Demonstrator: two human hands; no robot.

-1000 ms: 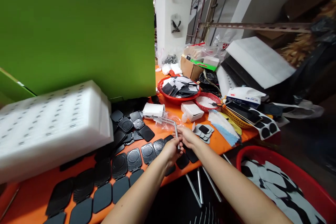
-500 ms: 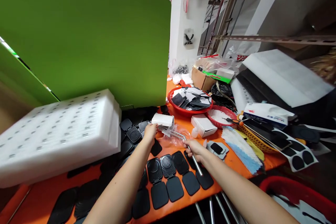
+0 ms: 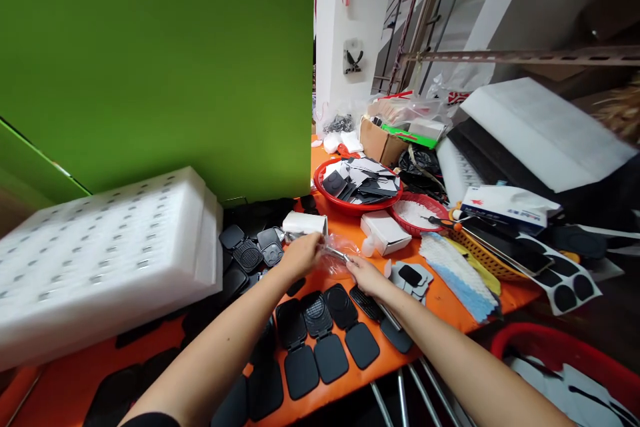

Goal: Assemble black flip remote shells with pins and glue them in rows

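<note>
A thin silvery metal rod (image 3: 336, 254) runs between my hands, its lower part passing under my right wrist. My right hand (image 3: 367, 277) is closed around the rod's middle. My left hand (image 3: 304, 255) has its fingers pinched at the rod's far end; any small part there is hidden. Beneath the rod lies a clear plastic bag (image 3: 336, 268). Just beyond my left hand is a white open box (image 3: 305, 223). Black hinged pads (image 3: 332, 359) lie in rows on the orange tabletop (image 3: 320, 407) close to my forearms.
A white foam block (image 3: 100, 247) stands at left before a green panel (image 3: 165, 73). Behind are a red basin (image 3: 320, 190) of black and white pieces, a white carton (image 3: 386, 232) and a red basket (image 3: 440, 203). A yellow basket (image 3: 480, 253) sits at right.
My left hand has moved right and closer to my right hand, now at the rod's end. The rod's lower end has shifted slightly right, and the view has tilted a little down.
</note>
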